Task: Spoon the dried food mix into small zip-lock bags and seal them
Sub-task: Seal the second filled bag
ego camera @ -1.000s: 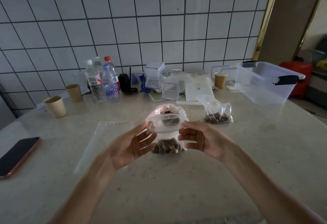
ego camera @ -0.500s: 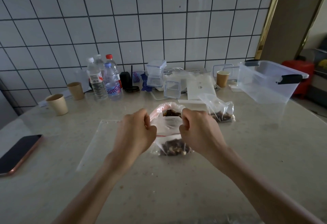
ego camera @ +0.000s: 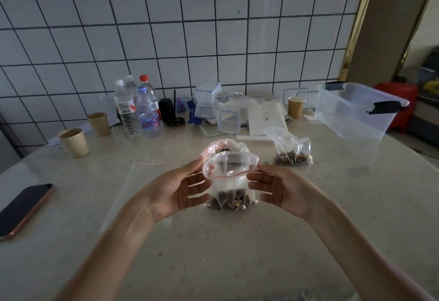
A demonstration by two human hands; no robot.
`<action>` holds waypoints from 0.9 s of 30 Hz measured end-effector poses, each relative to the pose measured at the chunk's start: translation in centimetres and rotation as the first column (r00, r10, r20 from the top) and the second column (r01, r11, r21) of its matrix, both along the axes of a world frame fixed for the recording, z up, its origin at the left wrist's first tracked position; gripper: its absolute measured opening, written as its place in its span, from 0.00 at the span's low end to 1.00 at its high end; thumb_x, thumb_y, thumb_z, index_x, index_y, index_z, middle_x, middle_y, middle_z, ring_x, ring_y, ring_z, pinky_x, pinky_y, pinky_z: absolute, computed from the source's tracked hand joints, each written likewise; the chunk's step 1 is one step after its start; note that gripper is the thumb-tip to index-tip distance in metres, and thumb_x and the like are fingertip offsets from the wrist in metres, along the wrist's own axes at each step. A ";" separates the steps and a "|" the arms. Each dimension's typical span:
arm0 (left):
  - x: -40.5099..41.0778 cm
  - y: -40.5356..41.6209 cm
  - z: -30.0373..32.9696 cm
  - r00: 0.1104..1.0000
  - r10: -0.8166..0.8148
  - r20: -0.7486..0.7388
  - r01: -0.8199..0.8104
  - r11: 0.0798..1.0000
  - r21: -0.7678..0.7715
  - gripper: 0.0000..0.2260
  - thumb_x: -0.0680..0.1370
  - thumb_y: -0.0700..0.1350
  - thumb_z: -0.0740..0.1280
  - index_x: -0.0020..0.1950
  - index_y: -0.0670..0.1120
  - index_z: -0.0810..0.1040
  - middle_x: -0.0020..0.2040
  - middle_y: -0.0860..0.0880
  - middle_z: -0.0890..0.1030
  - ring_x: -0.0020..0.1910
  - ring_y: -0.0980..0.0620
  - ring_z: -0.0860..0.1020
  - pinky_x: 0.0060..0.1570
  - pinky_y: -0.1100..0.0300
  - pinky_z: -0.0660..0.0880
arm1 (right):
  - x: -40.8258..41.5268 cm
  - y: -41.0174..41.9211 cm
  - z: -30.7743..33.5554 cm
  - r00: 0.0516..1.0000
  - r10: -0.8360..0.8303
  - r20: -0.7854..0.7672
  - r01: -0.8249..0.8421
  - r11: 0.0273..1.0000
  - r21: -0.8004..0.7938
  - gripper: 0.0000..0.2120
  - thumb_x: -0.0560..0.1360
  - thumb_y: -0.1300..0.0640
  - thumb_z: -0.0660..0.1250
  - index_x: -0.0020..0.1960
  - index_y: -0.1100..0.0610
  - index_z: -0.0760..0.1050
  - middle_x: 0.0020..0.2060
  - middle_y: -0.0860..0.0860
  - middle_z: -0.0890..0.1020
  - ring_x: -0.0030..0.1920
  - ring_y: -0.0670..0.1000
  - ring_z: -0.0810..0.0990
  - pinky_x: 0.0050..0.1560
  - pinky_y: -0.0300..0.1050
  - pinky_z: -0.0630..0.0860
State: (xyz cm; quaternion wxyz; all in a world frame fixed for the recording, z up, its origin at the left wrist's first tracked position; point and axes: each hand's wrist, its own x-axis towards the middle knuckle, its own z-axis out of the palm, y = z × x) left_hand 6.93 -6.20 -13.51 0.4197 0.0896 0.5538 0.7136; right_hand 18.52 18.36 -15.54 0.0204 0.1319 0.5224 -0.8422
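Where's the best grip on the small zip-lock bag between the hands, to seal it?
Probably the two ends of the red zip strip on the small zip-lock bag, pinched from left and right by the left hand and right hand. The dried food mix sits low and the mouth gapes above the strip.

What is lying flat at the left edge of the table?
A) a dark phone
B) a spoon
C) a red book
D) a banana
A: a dark phone lies flat near the left edge of the table, left of the left hand that, together with the right hand, is at the small bag of dried mix.
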 end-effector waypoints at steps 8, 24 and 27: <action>0.2 0.7 0.6 0.940 -0.027 -0.339 -0.014 0.993 -0.119 0.11 0.64 0.51 0.83 0.43 0.49 0.88 0.45 0.47 0.86 0.45 0.53 0.85 0.42 0.55 0.83 | -0.6 -0.4 0.4 0.999 0.016 -0.049 -0.012 0.996 0.090 0.07 0.74 0.53 0.74 0.42 0.56 0.85 0.40 0.53 0.84 0.42 0.52 0.86 0.32 0.42 0.80; 0.4 2.4 1.8 0.332 -0.234 -0.914 -0.600 0.695 -0.396 0.07 0.77 0.49 0.71 0.42 0.51 0.76 0.37 0.51 0.82 0.36 0.49 0.83 0.37 0.55 0.78 | -0.5 -3.2 3.5 0.927 -0.069 -0.369 0.372 0.033 0.928 0.07 0.75 0.60 0.65 0.40 0.56 0.68 0.30 0.52 0.78 0.29 0.55 0.78 0.27 0.50 0.73; 0.2 1.7 2.7 0.804 -0.084 -0.589 -0.198 0.896 -0.398 0.14 0.77 0.54 0.75 0.44 0.43 0.84 0.39 0.46 0.85 0.38 0.49 0.87 0.40 0.50 0.85 | -0.8 -1.8 3.9 0.991 -0.113 -0.075 0.134 0.742 0.657 0.06 0.76 0.63 0.66 0.41 0.62 0.74 0.37 0.61 0.81 0.35 0.58 0.85 0.32 0.55 0.81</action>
